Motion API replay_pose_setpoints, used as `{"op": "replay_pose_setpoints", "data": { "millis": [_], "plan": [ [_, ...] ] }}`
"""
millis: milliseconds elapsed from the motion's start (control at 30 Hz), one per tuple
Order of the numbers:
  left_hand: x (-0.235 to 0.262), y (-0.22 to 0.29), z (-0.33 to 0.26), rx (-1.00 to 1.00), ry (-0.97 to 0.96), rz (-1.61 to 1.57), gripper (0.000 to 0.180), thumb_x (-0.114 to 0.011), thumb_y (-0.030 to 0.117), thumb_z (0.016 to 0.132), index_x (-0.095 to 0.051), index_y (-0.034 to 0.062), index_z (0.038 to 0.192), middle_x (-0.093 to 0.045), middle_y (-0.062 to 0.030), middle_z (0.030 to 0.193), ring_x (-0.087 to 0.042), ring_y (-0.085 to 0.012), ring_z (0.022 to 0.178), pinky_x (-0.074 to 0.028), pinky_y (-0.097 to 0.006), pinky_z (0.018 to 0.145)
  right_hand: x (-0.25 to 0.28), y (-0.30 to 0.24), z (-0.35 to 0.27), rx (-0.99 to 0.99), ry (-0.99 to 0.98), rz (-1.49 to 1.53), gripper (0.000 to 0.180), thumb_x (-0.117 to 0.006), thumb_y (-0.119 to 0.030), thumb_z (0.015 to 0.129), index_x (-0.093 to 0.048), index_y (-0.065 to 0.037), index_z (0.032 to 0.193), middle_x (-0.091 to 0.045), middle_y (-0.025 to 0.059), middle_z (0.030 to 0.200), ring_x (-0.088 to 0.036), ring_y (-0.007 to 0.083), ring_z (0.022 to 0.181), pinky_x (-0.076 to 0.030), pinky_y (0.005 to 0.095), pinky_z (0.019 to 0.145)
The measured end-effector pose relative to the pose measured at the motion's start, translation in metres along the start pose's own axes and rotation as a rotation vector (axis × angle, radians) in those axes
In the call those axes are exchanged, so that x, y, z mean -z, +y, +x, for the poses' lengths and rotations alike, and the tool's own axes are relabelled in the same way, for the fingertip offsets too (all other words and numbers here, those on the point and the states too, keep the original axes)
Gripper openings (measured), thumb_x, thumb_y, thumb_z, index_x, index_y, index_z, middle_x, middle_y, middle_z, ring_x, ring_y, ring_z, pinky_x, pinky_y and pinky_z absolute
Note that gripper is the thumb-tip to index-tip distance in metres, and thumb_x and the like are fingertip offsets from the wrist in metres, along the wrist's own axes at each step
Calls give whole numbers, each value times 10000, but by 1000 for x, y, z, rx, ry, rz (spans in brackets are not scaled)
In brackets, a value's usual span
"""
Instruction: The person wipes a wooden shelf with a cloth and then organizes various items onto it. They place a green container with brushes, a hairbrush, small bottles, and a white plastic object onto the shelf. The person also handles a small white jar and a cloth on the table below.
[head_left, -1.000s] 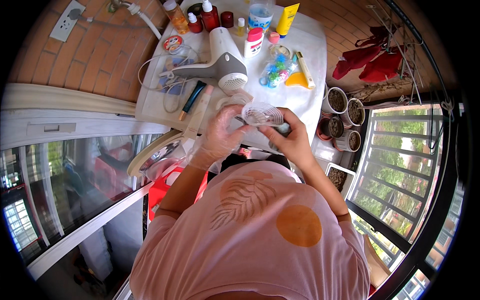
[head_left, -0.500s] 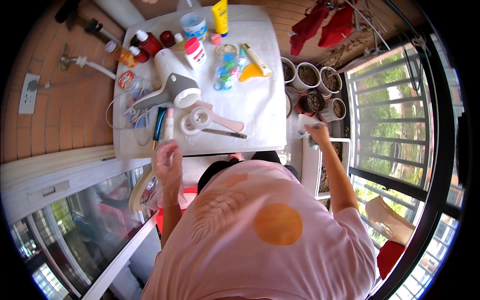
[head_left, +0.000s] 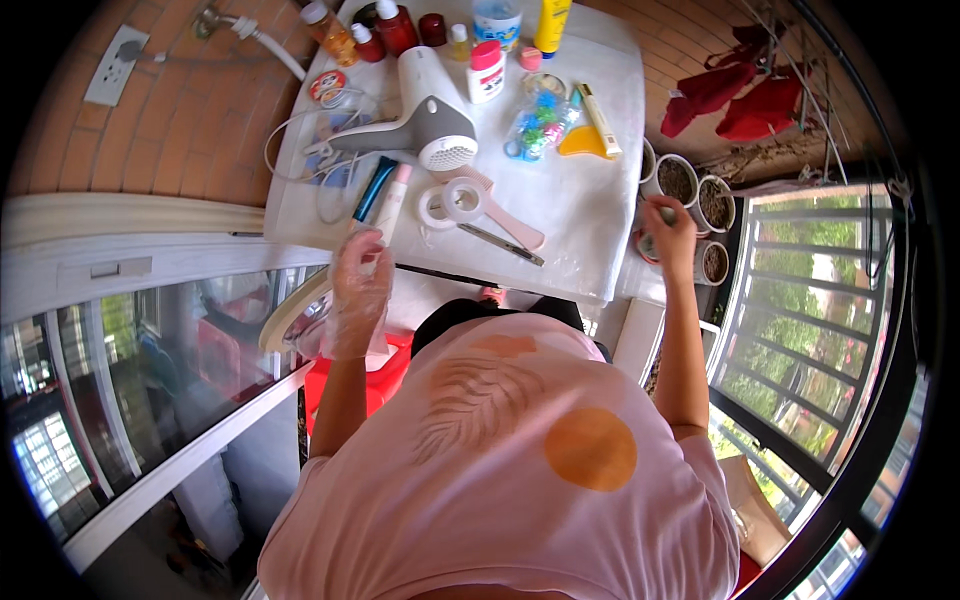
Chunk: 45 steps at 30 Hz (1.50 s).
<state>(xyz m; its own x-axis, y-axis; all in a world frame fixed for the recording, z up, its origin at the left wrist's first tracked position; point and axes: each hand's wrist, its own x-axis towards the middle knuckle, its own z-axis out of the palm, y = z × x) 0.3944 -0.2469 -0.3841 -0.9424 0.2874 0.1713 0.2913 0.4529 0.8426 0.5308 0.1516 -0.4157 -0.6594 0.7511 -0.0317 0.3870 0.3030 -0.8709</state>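
Observation:
My left hand (head_left: pixel 360 285), in a thin clear plastic glove, is raised at the table's near left edge. Its fingers are loosely bent, a gap shows beside the thumb, and I see nothing held. Closest to it lie a dark blue tube (head_left: pixel 375 188) and a white tube with a pink cap (head_left: pixel 393 203). Bare, my right hand (head_left: pixel 672 238) is off the table's right side by the plant pots, fingers pinched around something small and greenish that I cannot make out. On the table, a white roll of tape (head_left: pixel 463 201) rests on a pink-handled tool (head_left: pixel 515 223) beside thin metal tweezers (head_left: pixel 500 243).
A white-grey hair dryer (head_left: pixel 440 125) lies on the covered table (head_left: pixel 560 225). Bottles, a yellow tube (head_left: pixel 552 28), a bag of coloured pieces (head_left: pixel 540 125) and a yellow scraper (head_left: pixel 585 143) stand or lie behind. Soil-filled pots (head_left: pixel 677 182) line the right; a red stool (head_left: pixel 375 385) is below left.
The view has shifted, so the table sits higher and further right. My right hand has come up toward the pots. My left hand stays by the tubes.

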Motion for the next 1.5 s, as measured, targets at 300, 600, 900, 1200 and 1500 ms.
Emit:
{"op": "replay_pose_setpoints", "data": {
  "millis": [300,600,900,1200,1500],
  "plan": [
    [-27,-4,5,-86,-57,18,524,-661,-25,675,-467,72,1152,-492,-72,1086,-472,-188,919,-395,-290,836,-141,-131,-47,554,-631,-393,616,-712,-251,677,-451,-46,1196,-521,164,1134,-586,329,900,-492,380,764],
    [-17,-15,-9,88,-56,-73,480,-649,-2,712,-468,70,1150,-472,-55,1108,-453,-171,959,-402,-280,822,-170,-148,-57,768,-728,-501,554,-702,-206,681,-465,-59,1160,-506,133,1105,-581,306,901,-498,375,740],
    [-28,-13,2,166,-95,-105,406,-629,92,769,-476,38,1142,-549,-100,1025,-560,-181,756,-468,-295,684,-172,-157,-59,657,-764,-523,543,-695,-185,687,-451,-66,1158,-507,155,1086,-561,337,936,-483,390,773],
    [-47,6,34,295,-166,8,437,-646,225,779,-493,-8,1116,-610,-124,913,-589,-192,745,-471,-308,680,-178,-131,-62,541,-704,-284,635,-702,-166,672,-431,-67,1237,-473,206,1175,-541,371,977,-456,386,847],
    [-70,-26,22,313,-84,-349,553,-742,111,675,-479,12,1151,-575,-61,882,-548,-143,775,-468,-266,660,-169,-106,-72,486,-635,91,542,-701,-97,673,-470,-38,1160,-499,183,1091,-514,325,1019,-432,352,874]
  ]
}}
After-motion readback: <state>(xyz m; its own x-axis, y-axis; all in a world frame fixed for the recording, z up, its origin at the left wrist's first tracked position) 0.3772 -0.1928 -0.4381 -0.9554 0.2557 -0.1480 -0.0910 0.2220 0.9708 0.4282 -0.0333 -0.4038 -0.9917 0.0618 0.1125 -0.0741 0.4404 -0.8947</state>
